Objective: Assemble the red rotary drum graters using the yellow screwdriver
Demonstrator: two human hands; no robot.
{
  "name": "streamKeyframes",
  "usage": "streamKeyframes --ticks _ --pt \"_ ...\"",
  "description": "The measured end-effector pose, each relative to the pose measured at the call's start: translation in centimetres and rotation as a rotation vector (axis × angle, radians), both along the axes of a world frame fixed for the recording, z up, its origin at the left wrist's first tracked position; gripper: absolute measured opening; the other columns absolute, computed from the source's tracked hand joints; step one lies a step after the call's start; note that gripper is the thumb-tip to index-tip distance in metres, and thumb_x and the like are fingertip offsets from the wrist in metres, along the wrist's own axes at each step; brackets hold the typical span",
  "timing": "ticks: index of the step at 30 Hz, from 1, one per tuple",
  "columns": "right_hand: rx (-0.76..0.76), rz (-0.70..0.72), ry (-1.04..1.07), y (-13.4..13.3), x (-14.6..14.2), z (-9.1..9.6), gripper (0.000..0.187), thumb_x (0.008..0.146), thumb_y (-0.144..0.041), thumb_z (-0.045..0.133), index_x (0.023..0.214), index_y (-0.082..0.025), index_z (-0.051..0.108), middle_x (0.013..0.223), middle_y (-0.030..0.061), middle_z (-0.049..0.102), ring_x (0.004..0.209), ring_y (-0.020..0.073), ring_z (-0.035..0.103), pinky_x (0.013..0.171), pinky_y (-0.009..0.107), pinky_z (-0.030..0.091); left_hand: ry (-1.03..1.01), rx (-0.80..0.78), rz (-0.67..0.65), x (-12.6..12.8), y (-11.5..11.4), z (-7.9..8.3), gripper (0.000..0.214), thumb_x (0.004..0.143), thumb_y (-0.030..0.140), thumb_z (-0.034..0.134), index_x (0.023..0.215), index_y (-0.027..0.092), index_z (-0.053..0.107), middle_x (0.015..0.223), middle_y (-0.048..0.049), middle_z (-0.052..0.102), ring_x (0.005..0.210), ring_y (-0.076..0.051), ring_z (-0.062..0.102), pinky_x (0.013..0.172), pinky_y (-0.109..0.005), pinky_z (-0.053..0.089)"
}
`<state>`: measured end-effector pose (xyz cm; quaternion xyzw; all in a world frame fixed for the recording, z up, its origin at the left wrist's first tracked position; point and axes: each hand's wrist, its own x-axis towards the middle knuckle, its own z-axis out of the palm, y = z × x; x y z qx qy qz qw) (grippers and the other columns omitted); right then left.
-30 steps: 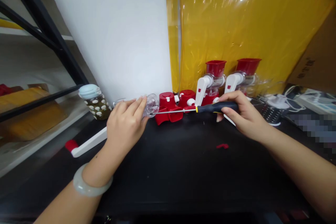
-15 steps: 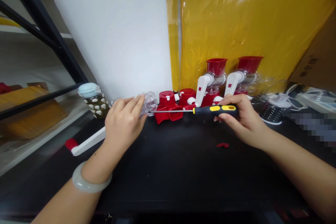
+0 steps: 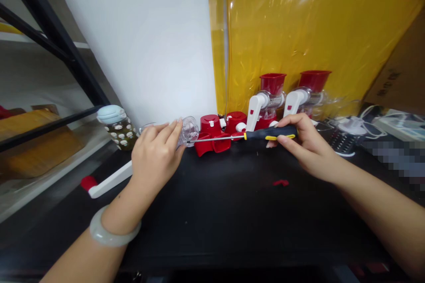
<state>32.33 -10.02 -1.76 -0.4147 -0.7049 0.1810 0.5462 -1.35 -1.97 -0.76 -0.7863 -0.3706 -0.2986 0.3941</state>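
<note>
My left hand [image 3: 156, 157] is closed over a clear plastic drum housing [image 3: 189, 130] lying on the black table [image 3: 215, 212]; a white crank handle with a red knob [image 3: 104, 181] sticks out to its left. My right hand [image 3: 303, 143] grips the black-and-yellow handle of a screwdriver [image 3: 265, 134]. Its thin metal shaft runs left, and the tip meets the open end of the clear housing.
Red plastic parts [image 3: 215, 135] lie behind the shaft. Two assembled red-and-white rotary graters [image 3: 268, 101] stand against the yellow sheet. A patterned jar with a pale blue lid [image 3: 116, 128] is at the left, metal grater drums and cables [image 3: 348, 137] at the right. A small red piece [image 3: 280, 182] lies on the table.
My right hand has turned the screwdriver handle, its yellow marks rolling round. Both hands stay in place, the left still on the clear housing.
</note>
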Motion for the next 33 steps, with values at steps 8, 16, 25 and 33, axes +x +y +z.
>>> streamKeyframes --ticks 8,16,25,33 --pt "-0.089 -0.103 -0.03 0.1 0.4 -0.2 0.026 0.096 -0.052 0.048 0.105 -0.028 0.046 0.08 0.0018 0.065 0.058 0.0179 0.064 0.051 0.033 0.053 0.036 -0.002 -0.017 0.3 -0.2 -0.3 0.053 0.088 0.019 0.062 0.14 0.012 0.053 0.123 -0.0149 0.07 0.106 -0.033 0.062 0.09 -0.048 0.049" --pt "0.146 -0.163 -0.047 0.1 0.7 -0.4 0.025 0.092 -0.043 0.06 0.104 -0.028 0.044 0.096 0.0021 0.057 0.064 0.0158 0.062 0.059 0.035 0.054 0.031 0.005 -0.027 0.5 -0.5 -0.2 0.052 0.088 0.02 0.063 0.138 0.009 0.055 0.123 -0.0147 0.071 0.105 -0.033 0.062 0.089 -0.047 0.049" --pt "0.038 -0.034 -0.079 -0.3 1.1 0.2 0.035 0.092 -0.047 0.057 0.118 -0.03 0.041 0.114 0.0076 0.06 0.088 0.0223 0.066 0.067 0.037 0.057 0.058 -0.014 -0.024 0.6 -0.7 -0.3 0.05 0.087 0.019 0.062 0.136 0.01 0.057 0.124 -0.0143 0.07 0.104 -0.033 0.062 0.089 -0.048 0.05" --pt "0.127 -0.318 -0.235 -0.4 1.4 0.4 0.026 0.089 -0.05 0.06 0.085 -0.028 0.047 0.072 -0.0002 0.054 0.056 0.0175 0.052 0.052 0.034 0.042 0.055 0.019 -0.037 0.9 -1.1 -0.1 0.048 0.088 0.018 0.061 0.135 0.009 0.057 0.123 -0.0124 0.071 0.104 -0.031 0.063 0.092 -0.047 0.049"
